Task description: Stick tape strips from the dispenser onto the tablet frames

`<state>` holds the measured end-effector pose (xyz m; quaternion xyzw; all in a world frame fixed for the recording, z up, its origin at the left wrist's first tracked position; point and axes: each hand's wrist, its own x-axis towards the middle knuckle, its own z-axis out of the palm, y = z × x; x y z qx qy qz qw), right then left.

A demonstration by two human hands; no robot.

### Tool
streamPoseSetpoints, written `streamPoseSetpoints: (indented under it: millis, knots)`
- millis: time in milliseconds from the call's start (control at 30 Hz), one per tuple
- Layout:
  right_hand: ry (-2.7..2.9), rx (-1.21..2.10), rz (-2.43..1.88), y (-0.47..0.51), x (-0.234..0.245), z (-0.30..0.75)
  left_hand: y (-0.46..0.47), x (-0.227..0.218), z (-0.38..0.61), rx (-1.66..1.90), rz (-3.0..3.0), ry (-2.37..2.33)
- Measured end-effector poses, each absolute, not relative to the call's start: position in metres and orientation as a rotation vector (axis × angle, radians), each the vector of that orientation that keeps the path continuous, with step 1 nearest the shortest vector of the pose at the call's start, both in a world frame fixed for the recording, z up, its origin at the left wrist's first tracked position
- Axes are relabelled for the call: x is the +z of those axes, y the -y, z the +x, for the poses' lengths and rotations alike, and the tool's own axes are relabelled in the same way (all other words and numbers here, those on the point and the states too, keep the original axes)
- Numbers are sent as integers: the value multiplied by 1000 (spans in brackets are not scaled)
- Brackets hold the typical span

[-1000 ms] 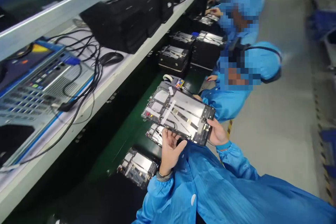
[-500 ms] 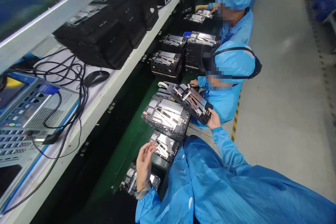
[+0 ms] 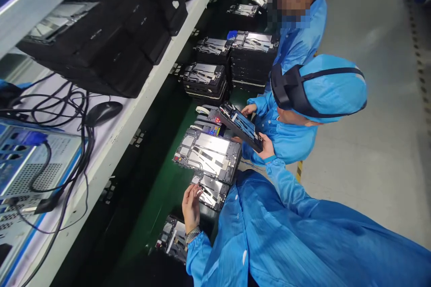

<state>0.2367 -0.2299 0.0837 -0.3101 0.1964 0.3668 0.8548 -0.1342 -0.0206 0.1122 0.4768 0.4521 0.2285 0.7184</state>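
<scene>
My right hand [image 3: 266,145] is closed on the near end of a tablet back panel [image 3: 237,123], held tilted above the belt toward a co-worker. My left hand [image 3: 191,205] is lower down, its fingers loosely bent and resting on the left edge of a smaller panel [image 3: 212,191] that lies in front of me. Between the two lies a larger silver panel [image 3: 208,154], flat on the green belt [image 3: 168,188]. Both my sleeves are blue.
Another panel [image 3: 172,238] lies nearer on the belt. Stacks of panels [image 3: 206,79] [image 3: 253,55] stand farther along. A white shelf [image 3: 134,112] at left carries a mouse [image 3: 102,112], cables, black trays [image 3: 101,49] and a blue device [image 3: 20,161]. Co-workers in blue [image 3: 303,112] sit at right.
My right hand has carried its panel away to the right and tilted it, with my left hand released from it. My left hand has dropped to the smaller panel. The view has swung left.
</scene>
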Motion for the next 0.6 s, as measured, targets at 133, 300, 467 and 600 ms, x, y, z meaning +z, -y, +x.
streamPoseSetpoints:
  millis: [133, 300, 467, 600]
  knots:
    - [-440, 760, -701, 227, 71, 245, 26, 86, -136, 464, 989, -1024]
    - [-394, 745, -740, 219, 49, 247, 30, 67, -139, 418, 955, -1056]
    - [-434, 617, -566, 210, 50, 269, 27, 54, -145, 382, 914, -1035]
    - [-433, 658, -504, 207, 61, 281, 24, 42, -152, 408, 865, -1049]
